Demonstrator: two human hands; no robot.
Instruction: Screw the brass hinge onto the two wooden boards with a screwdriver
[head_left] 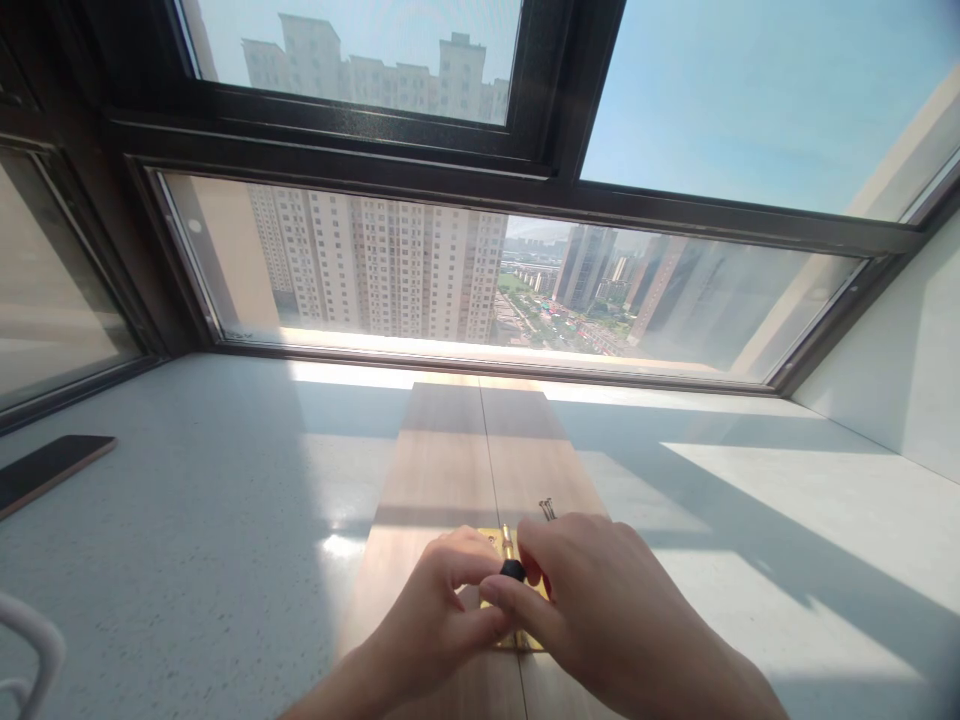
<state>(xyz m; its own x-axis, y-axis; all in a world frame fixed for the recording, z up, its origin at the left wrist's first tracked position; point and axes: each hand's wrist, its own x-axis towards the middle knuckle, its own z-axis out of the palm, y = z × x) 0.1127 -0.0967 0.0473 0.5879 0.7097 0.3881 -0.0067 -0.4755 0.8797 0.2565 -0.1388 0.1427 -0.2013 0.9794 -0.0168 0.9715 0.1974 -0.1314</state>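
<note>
Two wooden boards (450,460) lie side by side on a pale windowsill counter, running from me toward the window. A brass hinge (507,541) sits across their seam, partly covered by my hands. My left hand (435,610) is curled, its fingertips pinched near the hinge. My right hand (592,600) is closed around a tool with a black and red handle (514,571), held upright over the hinge. Two small screws (547,509) lie on the right board just beyond my right hand.
A dark phone (45,468) lies at the counter's left edge. A white curved object (30,650) shows at the bottom left corner. Large windows (480,270) with dark frames stand behind the boards; a white wall (900,360) bounds the right side.
</note>
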